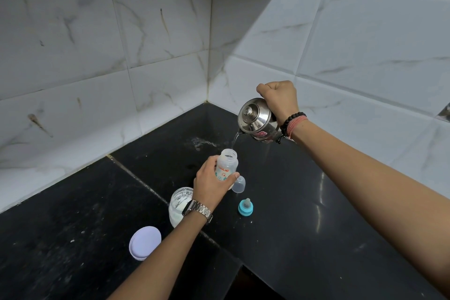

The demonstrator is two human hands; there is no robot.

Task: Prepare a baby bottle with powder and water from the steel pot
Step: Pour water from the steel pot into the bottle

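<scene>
Steel pot (259, 120) was tipped by the right hand (280, 100), fingers curled round a hidden handle, water streaming into the baby bottle (227, 164) on the black counter (292, 202). Left hand (211, 186) gripped the bottle, half-covering the powder jar (179, 204).

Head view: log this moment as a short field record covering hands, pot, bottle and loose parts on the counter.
left hand: grips the bottle, upright on the counter
right hand: holds the pot by its handle, tilted
pot: steel, lid on, spout pouring a thin stream of water
bottle: open-mouthed, under the stream
jar: open, white powder inside, beside the left wrist
lid: white, flat on the counter, apart from the jar
teat ring: blue, standing on the counter
cap: clear, beside the bottle
counter: black stone
</scene>
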